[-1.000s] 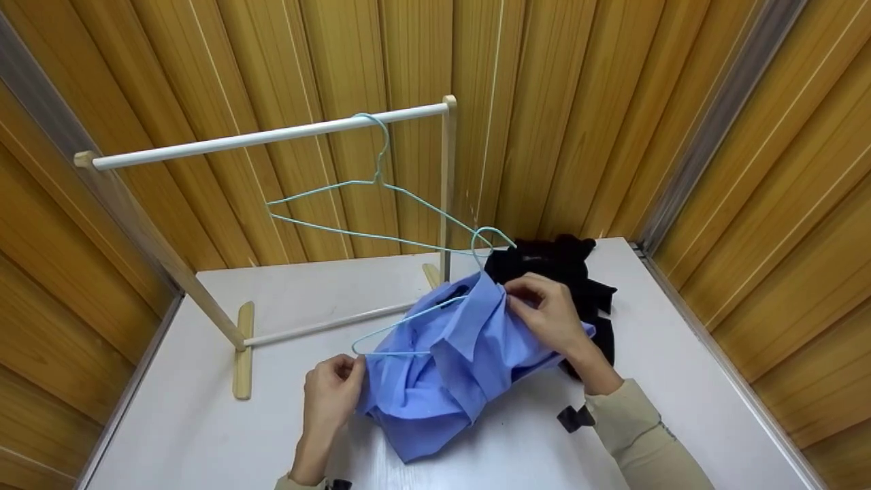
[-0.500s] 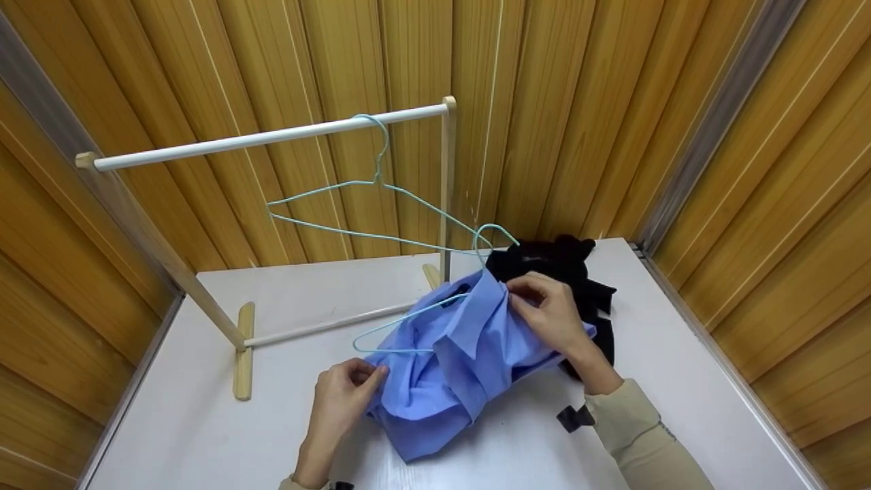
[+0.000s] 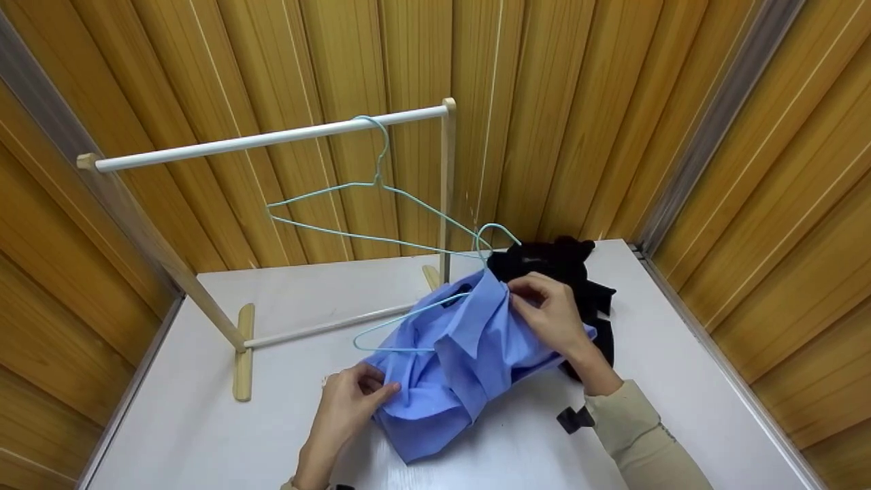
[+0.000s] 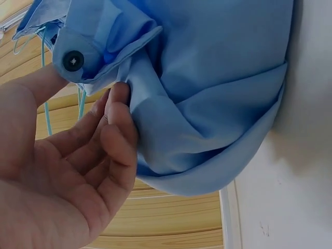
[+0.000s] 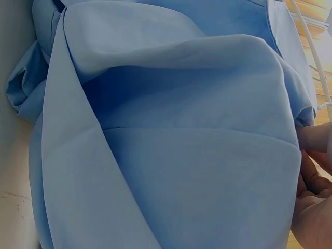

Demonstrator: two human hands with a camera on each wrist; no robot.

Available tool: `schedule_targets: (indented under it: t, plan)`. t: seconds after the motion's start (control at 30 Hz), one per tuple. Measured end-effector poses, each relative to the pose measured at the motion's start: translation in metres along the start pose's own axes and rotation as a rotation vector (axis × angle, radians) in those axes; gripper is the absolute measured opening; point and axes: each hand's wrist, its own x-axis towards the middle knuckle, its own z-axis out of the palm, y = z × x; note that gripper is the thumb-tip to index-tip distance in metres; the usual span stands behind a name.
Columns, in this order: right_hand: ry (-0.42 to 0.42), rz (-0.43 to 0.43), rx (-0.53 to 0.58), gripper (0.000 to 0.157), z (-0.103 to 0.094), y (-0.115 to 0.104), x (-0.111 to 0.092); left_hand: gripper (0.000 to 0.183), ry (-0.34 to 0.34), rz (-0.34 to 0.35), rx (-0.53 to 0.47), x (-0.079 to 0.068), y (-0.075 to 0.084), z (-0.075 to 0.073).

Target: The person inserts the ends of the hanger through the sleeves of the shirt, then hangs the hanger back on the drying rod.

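Note:
A light-blue button-up shirt (image 3: 415,408) lies bunched, with a pale-blue wire hanger (image 3: 395,348) partly inside it. The hanger's hook stands up past the collar, and its left end sticks out of the neck opening. My left hand (image 3: 350,401) pinches the shirt's left edge just below that end. In the left wrist view, a dark button (image 4: 73,60) shows on the fabric over my thumb, and my fingers are curled against the cloth. At the shirt's right, beside the collar, my right hand (image 3: 551,309) pinches the fabric between thumb and fingers.
A wooden rack with a white bar (image 3: 272,139) stands at the back left. From it hangs a bare wire hanger (image 3: 354,233). Black clothing (image 3: 551,262) lies behind the shirt on the white table (image 3: 204,435). Wood-panelled walls (image 3: 578,122) enclose the table.
My left hand has left the hanger's end and moved right and down along the shirt's edge. The hanger has shifted slightly up and right. My right hand stays nearly still.

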Motion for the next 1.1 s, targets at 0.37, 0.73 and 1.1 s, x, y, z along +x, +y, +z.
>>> schedule_targets:
  t: [0.37, 0.73, 1.1]
  plan:
    - [-0.008, -0.025, -0.025, 0.015, -0.003, -0.032, 0.003, 0.018, 0.029, -0.006, 0.015, 0.001, 0.000, -0.003]
    - [-0.004, -0.045, 0.005, 0.019, -0.002, 0.006, 0.000, 0.010, 0.092, -0.017, -0.008, 0.001, 0.000, -0.009]
    - [-0.002, -0.015, -0.021, 0.021, -0.005, 0.002, 0.001, 0.006, 0.247, 0.022, -0.018, 0.005, 0.000, -0.015]
